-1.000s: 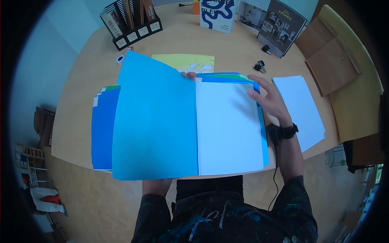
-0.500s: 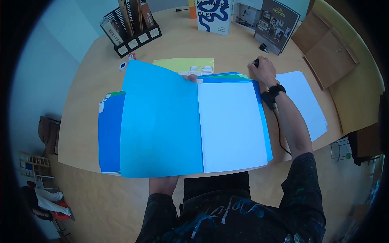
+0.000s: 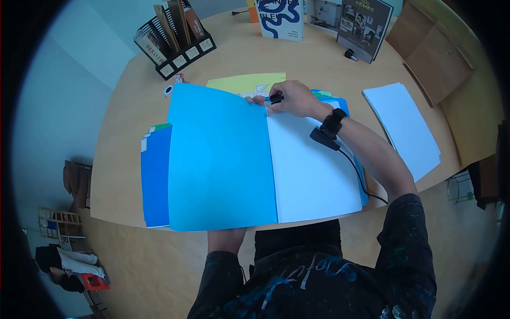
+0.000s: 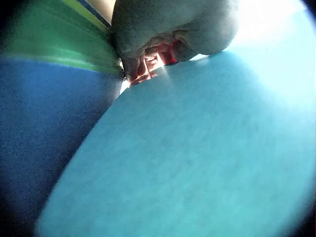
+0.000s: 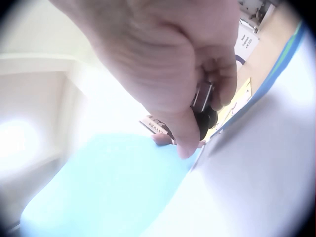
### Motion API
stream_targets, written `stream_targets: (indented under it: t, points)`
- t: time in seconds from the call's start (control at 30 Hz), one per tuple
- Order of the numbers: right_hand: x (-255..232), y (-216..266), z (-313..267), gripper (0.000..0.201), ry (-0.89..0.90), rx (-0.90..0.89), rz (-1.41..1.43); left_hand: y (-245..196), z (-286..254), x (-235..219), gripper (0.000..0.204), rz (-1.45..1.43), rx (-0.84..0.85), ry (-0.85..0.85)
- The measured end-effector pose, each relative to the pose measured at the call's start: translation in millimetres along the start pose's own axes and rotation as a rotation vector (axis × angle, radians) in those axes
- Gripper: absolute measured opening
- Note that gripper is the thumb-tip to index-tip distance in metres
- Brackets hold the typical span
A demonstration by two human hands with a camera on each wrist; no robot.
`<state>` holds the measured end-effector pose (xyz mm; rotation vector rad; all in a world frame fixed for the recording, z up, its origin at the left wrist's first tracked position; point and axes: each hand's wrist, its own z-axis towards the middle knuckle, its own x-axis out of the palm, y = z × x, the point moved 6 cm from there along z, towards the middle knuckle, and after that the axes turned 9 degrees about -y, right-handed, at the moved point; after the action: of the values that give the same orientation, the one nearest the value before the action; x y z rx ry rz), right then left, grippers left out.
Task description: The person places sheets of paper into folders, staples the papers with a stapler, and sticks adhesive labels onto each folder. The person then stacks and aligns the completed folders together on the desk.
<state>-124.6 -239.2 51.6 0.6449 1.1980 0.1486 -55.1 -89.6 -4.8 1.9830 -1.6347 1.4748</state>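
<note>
A light-blue folder [image 3: 220,159] lies opened like a book, with white paper [image 3: 316,175] on its right side. Reaching up from beneath the cover, my left hand [image 3: 257,100] grips the top edge near the spine; most of it is hidden by the folder in the head view. In the left wrist view, the hand [image 4: 173,27] bends over that edge. My right hand [image 3: 298,99] holds a small black-and-silver clip [image 5: 203,101] between thumb and fingers, right at the folder's top edge beside the left fingertips. Part of the clip is covered by the fingers.
Dark-blue folders [image 3: 155,178] with white tabs lie at left. Behind is a yellow-green sheet [image 3: 228,84]. White paper [image 3: 402,127] lies at right. Another small black clip [image 3: 350,55] is near the dark book [image 3: 364,29]. A black file holder [image 3: 186,56] stands back left.
My right hand went from the folder's right edge to the small clip near the dark book, picked it up, and brought it to the folder's top by the spine. The left hand keeps its grip.
</note>
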Motion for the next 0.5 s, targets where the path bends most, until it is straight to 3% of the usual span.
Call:
stream_targets:
  t: [0.03, 0.1, 0.17, 0.3, 0.33, 0.4, 0.5]
  points:
    - [1, -5, 0, 0.048, -0.009, 0.001, 0.004, 0, 1, 0, 0.024, 0.001, 0.007, -0.023]
    - [-11, -24, -1, 0.046, -0.190, -0.056, 0.136, 0, 2, 0, 0.025, 0.000, 0.022, -0.070]
    - [-35, -54, 1, 0.046, -0.355, -0.057, 0.039, 1, 5, 0, 0.025, -0.009, 0.033, -0.129]
    - [-74, -159, -5, 0.048, -0.588, 0.277, 0.086, 5, 8, 2, 0.027, -0.024, 0.053, -0.211]
    - [-77, -169, -11, 0.048, -0.591, 0.276, 0.088, 4, 6, 3, 0.028, 0.002, 0.074, -0.203]
    - [-80, -194, -24, 0.051, -0.573, 0.499, 0.084, 3, 2, 7, 0.029, 0.053, 0.113, -0.188]
    - [-82, -205, -26, 0.055, -0.587, 0.478, 0.054, 6, -3, 13, 0.032, 0.130, 0.161, -0.171]
